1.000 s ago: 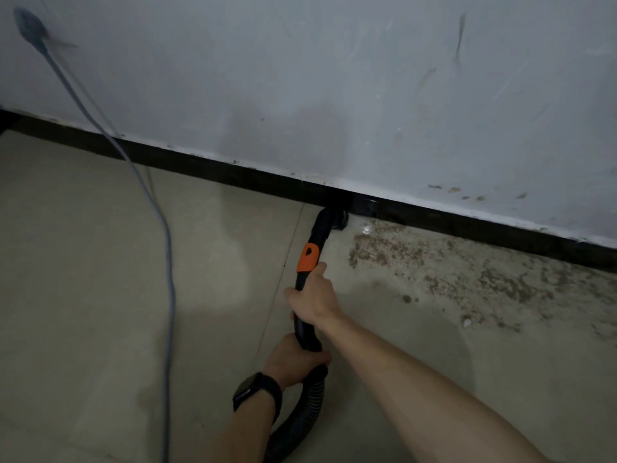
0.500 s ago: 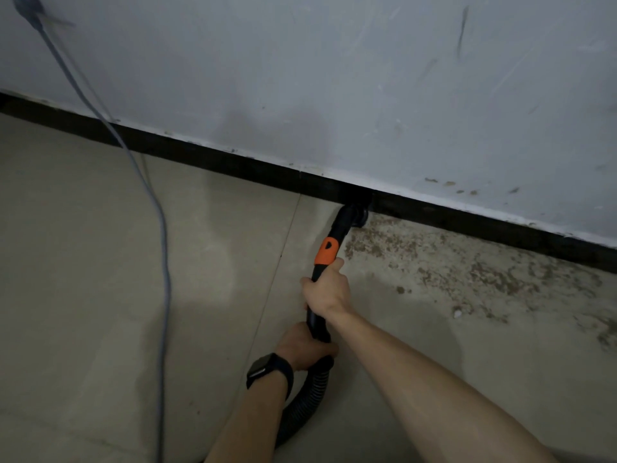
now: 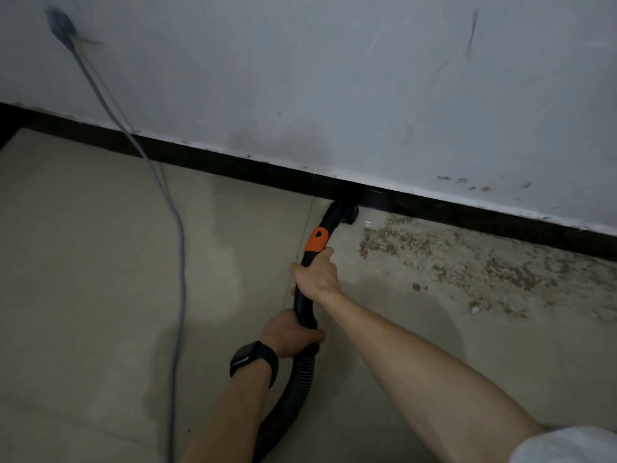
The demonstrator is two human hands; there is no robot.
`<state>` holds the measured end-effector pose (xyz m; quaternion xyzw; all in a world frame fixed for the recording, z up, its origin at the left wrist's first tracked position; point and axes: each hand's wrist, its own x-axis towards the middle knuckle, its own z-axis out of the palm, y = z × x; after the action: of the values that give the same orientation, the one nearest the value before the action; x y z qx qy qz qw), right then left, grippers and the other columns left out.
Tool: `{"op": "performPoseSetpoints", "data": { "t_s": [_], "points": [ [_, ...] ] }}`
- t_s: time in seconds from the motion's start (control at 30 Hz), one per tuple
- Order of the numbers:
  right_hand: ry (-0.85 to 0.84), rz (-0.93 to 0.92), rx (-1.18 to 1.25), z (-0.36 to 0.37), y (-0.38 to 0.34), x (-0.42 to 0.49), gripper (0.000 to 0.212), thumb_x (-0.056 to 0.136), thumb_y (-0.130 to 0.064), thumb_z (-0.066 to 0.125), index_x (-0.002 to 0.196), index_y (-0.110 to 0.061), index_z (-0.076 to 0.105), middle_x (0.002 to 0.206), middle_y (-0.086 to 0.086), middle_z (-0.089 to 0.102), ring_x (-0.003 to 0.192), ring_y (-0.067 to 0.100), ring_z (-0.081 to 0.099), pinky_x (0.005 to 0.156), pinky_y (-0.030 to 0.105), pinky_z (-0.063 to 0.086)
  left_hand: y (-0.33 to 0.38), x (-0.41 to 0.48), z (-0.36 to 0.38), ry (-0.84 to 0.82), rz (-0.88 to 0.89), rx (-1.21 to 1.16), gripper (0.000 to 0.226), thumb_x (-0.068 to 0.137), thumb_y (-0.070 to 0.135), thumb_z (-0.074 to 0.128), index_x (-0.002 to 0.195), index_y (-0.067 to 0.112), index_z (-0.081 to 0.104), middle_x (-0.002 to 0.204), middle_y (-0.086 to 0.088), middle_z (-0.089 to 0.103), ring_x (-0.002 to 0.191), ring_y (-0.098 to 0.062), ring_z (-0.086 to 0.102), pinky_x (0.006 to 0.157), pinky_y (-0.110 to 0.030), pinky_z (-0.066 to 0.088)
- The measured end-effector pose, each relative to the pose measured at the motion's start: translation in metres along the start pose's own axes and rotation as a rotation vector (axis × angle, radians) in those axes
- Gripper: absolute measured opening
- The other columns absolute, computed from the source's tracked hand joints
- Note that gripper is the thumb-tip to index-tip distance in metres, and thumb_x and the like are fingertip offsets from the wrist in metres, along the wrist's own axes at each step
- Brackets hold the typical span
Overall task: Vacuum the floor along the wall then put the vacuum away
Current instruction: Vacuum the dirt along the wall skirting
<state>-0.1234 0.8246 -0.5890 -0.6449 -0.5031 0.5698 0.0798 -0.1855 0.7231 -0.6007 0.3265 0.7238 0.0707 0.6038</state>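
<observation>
Nearest you, your left hand [image 3: 290,332] curls round the smooth black wand [image 3: 304,307] where the ribbed, bendy hose [image 3: 300,379] joins it, which should keep slack from dragging, while your right hand [image 3: 315,279] grips the wand closer to the black skirting [image 3: 200,158], just short of the orange collar [image 3: 316,239], to steer. The nozzle [image 3: 345,212] sits on the pale tiles [image 3: 83,262] and seems to touch the skirting, though dimness blurs it, beside a brown, crusty grime patch [image 3: 467,262] along the skirting's foot; a grey cable [image 3: 181,262] hangs from the scuffed wall [image 3: 334,78] above the skirting

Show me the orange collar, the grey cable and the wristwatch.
orange collar [image 3: 316,239], head view: its middle.
grey cable [image 3: 182,262], head view: stretch over the floor.
wristwatch [image 3: 241,355], head view: its dark face.
</observation>
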Motion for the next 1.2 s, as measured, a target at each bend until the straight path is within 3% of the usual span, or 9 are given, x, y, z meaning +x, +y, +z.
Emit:
{"op": "performPoseSetpoints", "data": {
  "t_s": [0.07, 0.17, 0.3, 0.43, 0.57, 0.73, 0.97, 1.07, 1.2],
  "points": [
    [0.0, -0.003, -0.03, 0.011, -0.006, -0.005, 0.062, 0.088, -0.028, 0.064, 0.137, -0.017, 0.026, 0.104, 0.01, 0.063, 0.081, 0.03, 0.07, 0.068, 0.042, 0.061, -0.003, -0.005, -0.01, -0.011, -0.022, -0.039, 0.024, 0.072, 0.028, 0.076, 0.087, 0.012, 0.068, 0.094, -0.009, 0.074, 0.091, -0.026, 0.072, 0.079, -0.042, 0.062],
    [0.008, 0.008, -0.066, 0.019, -0.007, -0.01, 0.064, 0.093, -0.029, 0.062, 0.141, -0.016, 0.021, 0.105, 0.009, 0.062, 0.077, 0.023, 0.064, 0.054, 0.03, 0.048, -0.006, -0.013, -0.022, -0.051, -0.045, -0.056, 0.015, 0.078, 0.021, 0.078, 0.086, 0.013, 0.068, 0.091, -0.007, 0.072, 0.093, -0.026, 0.072, 0.077, -0.035, 0.062],
    [-0.002, 0.045, 0.117, 0.025, -0.005, -0.021, 0.055, 0.091, -0.025, 0.061, 0.133, -0.019, 0.026, 0.101, 0.012, 0.065, 0.072, 0.03, 0.073, 0.061, 0.039, 0.062, -0.011, -0.024, -0.032, -0.077, -0.037, 0.02, 0.016, 0.078, 0.02, 0.079, 0.087, 0.013, 0.068, 0.088, -0.005, 0.074, 0.085, -0.02, 0.073, 0.072, -0.031, 0.062],
    [0.045, 0.034, 0.273, 0.043, 0.007, -0.043, 0.042, 0.093, -0.019, 0.061, 0.122, -0.017, 0.031, 0.092, 0.01, 0.064, 0.054, 0.025, 0.07, 0.05, 0.034, 0.059, -0.029, -0.04, -0.049, -0.146, -0.062, 0.142, 0.017, 0.075, 0.022, 0.08, 0.084, 0.013, 0.068, 0.09, -0.007, 0.074, 0.083, -0.02, 0.073, 0.075, -0.033, 0.063],
    [0.061, 0.027, 0.299, 0.077, 0.023, -0.065, 0.043, 0.089, -0.022, 0.063, 0.116, -0.021, 0.029, 0.083, 0.008, 0.065, 0.061, 0.033, 0.072, 0.061, 0.053, 0.061, -0.062, -0.054, -0.056, -0.179, -0.071, 0.219, 0.017, 0.071, 0.025, 0.08, 0.077, 0.016, 0.068, 0.086, -0.006, 0.073, 0.081, -0.022, 0.073, 0.075, -0.034, 0.062],
    [0.058, 0.04, 0.307, 0.082, 0.044, -0.085, 0.042, 0.095, -0.016, 0.061, 0.123, -0.019, 0.03, 0.082, 0.006, 0.063, 0.056, 0.026, 0.071, 0.057, 0.044, 0.062, -0.078, -0.061, -0.039, -0.215, -0.074, 0.248, 0.016, 0.069, 0.027, 0.08, 0.074, 0.02, 0.066, 0.079, 0.001, 0.07, 0.072, -0.016, 0.068, 0.067, -0.027, 0.055],
    [0.087, 0.072, 0.301, 0.045, 0.062, -0.087, 0.039, 0.093, -0.017, 0.062, 0.116, -0.018, 0.031, 0.078, 0.002, 0.062, 0.059, 0.031, 0.071, 0.059, 0.047, 0.062, -0.069, -0.046, -0.007, -0.276, -0.04, 0.301, 0.022, 0.067, 0.035, 0.079, 0.076, 0.024, 0.063, 0.073, 0.009, 0.067, 0.066, -0.008, 0.064, 0.058, -0.02, 0.048],
    [0.046, 0.06, 0.324, 0.031, 0.072, -0.088, 0.04, 0.093, -0.018, 0.064, 0.115, -0.019, 0.03, 0.079, 0.004, 0.062, 0.061, 0.033, 0.071, 0.06, 0.048, 0.062, -0.064, -0.043, 0.002, -0.324, -0.038, 0.34, 0.03, 0.062, 0.043, 0.079, 0.081, 0.024, 0.066, 0.078, 0.008, 0.07, 0.068, -0.008, 0.067, 0.061, -0.021, 0.052],
    [0.074, 0.04, 0.334, 0.023, 0.066, -0.078, 0.038, 0.092, -0.013, 0.062, 0.114, -0.017, 0.031, 0.078, 0.003, 0.062, 0.059, 0.027, 0.07, 0.055, 0.039, 0.06, -0.046, -0.039, -0.005, -0.323, -0.031, 0.369, 0.026, 0.059, 0.043, 0.08, 0.074, 0.025, 0.07, 0.08, 0.005, 0.073, 0.075, -0.012, 0.071, 0.067, -0.025, 0.057]
  ]
}}
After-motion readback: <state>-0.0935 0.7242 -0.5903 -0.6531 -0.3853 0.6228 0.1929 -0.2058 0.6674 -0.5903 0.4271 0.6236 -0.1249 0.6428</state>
